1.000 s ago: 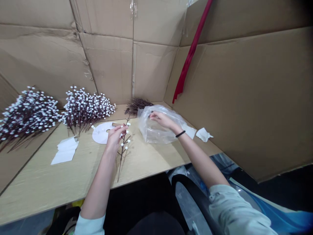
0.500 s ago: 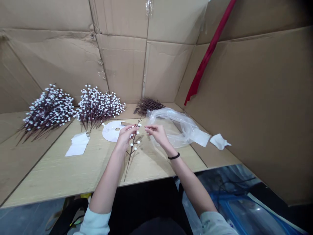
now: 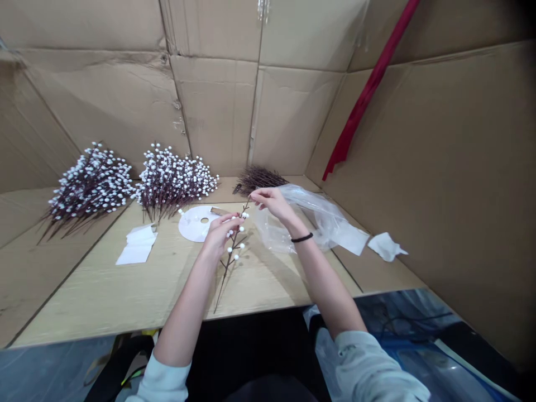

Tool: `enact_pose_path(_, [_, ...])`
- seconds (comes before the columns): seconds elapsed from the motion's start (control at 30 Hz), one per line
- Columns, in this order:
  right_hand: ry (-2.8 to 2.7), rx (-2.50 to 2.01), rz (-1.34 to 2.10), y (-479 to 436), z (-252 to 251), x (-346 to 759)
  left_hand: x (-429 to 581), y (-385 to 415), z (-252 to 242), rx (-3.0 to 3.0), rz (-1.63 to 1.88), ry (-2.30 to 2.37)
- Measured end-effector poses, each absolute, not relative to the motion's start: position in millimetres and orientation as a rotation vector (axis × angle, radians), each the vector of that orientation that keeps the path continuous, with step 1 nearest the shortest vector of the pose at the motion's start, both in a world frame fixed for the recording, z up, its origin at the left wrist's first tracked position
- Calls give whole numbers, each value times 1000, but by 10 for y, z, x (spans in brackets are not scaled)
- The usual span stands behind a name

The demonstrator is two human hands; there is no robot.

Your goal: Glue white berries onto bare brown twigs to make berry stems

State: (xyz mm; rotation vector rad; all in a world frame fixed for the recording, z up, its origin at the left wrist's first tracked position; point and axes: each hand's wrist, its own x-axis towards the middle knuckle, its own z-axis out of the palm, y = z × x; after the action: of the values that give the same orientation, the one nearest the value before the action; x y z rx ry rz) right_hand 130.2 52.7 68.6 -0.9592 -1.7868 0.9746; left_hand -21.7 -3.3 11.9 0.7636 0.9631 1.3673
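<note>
A brown twig with white berries [image 3: 230, 250] stands slanted over the middle of the table, its lower end toward the front edge. My left hand [image 3: 221, 230] is closed around its upper part. At the twig's top tip is my right hand [image 3: 270, 202], thumb and fingers pinched together; whether a small berry sits between them is too small to tell. Just behind my left hand lies a white disc [image 3: 192, 224] with a hole in it. A clear plastic bag [image 3: 307, 204] spreads to the right, beside my right wrist.
Two heaps of white-berried twigs [image 3: 90, 181] [image 3: 176, 176] lie at the back left. Bare brown twigs [image 3: 260, 178] lie at the back. White papers [image 3: 137, 244] [image 3: 386, 246] rest on both sides. Cardboard walls [image 3: 218, 111] surround the table, with a red strip [image 3: 368, 92] hanging right.
My right hand has moved up and left to the twig's top tip, where before it was apart from the twig. My left hand still holds the twig. The view has shifted slightly.
</note>
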Motion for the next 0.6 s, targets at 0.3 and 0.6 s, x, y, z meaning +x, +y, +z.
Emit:
enact_pose_path(0.3, [-1774, -1000, 1091, 547, 785, 1285, -226, -69, 184, 842, 1324, 938])
enact_pose_path(0.6, [-1848, -947, 1144, 516, 846, 1235, -245, -91, 209, 901, 1341, 842])
